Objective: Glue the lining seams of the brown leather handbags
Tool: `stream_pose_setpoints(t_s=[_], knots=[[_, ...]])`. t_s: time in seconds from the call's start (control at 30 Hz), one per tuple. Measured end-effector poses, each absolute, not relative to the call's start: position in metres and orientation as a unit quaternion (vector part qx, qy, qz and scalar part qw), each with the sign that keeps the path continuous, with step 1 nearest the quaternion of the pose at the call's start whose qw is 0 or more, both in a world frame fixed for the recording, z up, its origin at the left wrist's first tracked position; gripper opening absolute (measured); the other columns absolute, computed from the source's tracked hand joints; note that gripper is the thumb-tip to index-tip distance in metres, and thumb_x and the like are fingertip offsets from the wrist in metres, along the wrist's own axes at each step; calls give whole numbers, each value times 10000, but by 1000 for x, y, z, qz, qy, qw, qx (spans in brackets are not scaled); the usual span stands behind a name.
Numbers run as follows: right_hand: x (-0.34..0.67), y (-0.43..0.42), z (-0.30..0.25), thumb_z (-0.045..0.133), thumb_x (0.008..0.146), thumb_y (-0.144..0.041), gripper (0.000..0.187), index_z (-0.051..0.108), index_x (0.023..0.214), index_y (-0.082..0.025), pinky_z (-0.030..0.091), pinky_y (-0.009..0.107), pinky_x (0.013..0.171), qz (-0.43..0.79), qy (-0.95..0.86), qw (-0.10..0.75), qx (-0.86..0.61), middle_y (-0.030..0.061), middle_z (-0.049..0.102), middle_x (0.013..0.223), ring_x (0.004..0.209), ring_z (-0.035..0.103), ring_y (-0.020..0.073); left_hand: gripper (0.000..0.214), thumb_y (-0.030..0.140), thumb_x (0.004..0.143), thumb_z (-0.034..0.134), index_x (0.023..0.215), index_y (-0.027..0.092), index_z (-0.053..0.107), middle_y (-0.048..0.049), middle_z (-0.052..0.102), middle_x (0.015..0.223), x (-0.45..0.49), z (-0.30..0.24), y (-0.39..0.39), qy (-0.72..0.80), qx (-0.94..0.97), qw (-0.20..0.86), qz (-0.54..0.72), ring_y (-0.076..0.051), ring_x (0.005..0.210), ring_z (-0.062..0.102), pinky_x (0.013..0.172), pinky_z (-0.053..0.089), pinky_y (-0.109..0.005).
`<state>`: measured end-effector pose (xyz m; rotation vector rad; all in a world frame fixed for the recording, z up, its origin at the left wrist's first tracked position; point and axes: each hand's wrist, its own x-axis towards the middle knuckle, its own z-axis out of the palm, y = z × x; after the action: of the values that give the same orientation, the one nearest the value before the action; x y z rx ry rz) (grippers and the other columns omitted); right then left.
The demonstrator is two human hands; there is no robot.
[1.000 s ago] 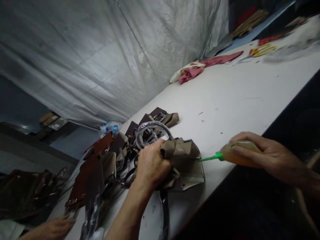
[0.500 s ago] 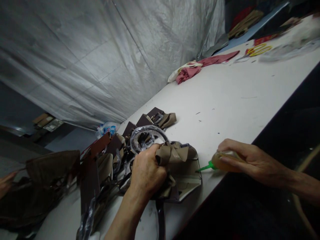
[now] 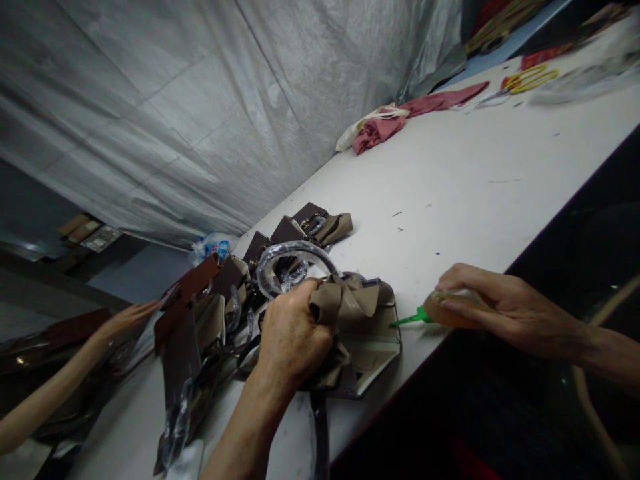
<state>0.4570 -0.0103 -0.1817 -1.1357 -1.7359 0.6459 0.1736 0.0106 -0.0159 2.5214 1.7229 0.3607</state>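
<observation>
My left hand point(image 3: 295, 333) is closed on the bunched taupe lining of a handbag point(image 3: 373, 347), which lies on its side on the white table. The bag's open end faces right. One plastic-wrapped handle point(image 3: 295, 250) arches up behind my hand, and a dark strap hangs down in front. In my right hand point(image 3: 493, 303) is a squeeze bottle point(image 3: 453, 308) of amber liquid, its green nozzle point(image 3: 413, 317) pointing left. The tip is at the edge of the bag's opening; whether it touches cannot be made out. My left fingertips are hidden in the lining.
Several dark brown bags point(image 3: 220, 313) stand in a row at the left and behind. A co-worker's arm point(image 3: 75, 373) reaches in from the left. Pink cloth point(image 3: 380, 130) and yellow-handled scissors point(image 3: 530, 80) lie farther up the table point(image 3: 465, 180). Grey sheeting point(image 3: 200, 100) hangs behind.
The co-worker's arm has come farther in toward the row of bags, and the brown bag near it has shifted away left. My hands keep their grips; the view has tilted slightly.
</observation>
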Motion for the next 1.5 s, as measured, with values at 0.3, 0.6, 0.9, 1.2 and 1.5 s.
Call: stream_pose_setpoints(t_s=[0.3,0.6,0.9,1.2,1.5], knots=[[458,-14,-185,581,960,-503,250,669,950,-269,527,352,686,287,-705,452,-465,33,693,885,777,665,223,93,159,767,578,808,227,627,4,691,735,171,-16,10,556,823,37,111,-175,657,624,608,321,-276],[455,-22,-178,590,954,-494,223,674,953,-288,523,353,685,288,-697,467,-462,24,689,886,782,664,227,117,155,754,576,826,222,638,-3,709,744,167,-17,7,548,828,34,115,-184,656,636,612,345,-276],[447,-30,-172,607,970,-318,107,667,1056,-301,552,327,702,239,-726,495,-413,34,692,972,835,679,207,110,154,760,576,820,220,641,-7,723,774,165,-16,2,536,835,52,112,-179,659,642,603,353,-274],[447,-34,-165,585,974,-244,145,633,1100,-296,554,283,666,207,-754,494,-381,29,678,967,810,673,176,214,160,761,592,939,217,695,-32,765,900,166,-18,-3,547,826,71,116,-206,730,685,622,395,-287],[448,-41,-173,588,990,-335,108,624,1079,-285,536,293,714,233,-722,476,-444,26,676,980,836,668,185,325,160,754,587,1049,233,701,-35,776,1022,164,-27,-18,547,819,99,141,-261,934,730,743,504,-342]])
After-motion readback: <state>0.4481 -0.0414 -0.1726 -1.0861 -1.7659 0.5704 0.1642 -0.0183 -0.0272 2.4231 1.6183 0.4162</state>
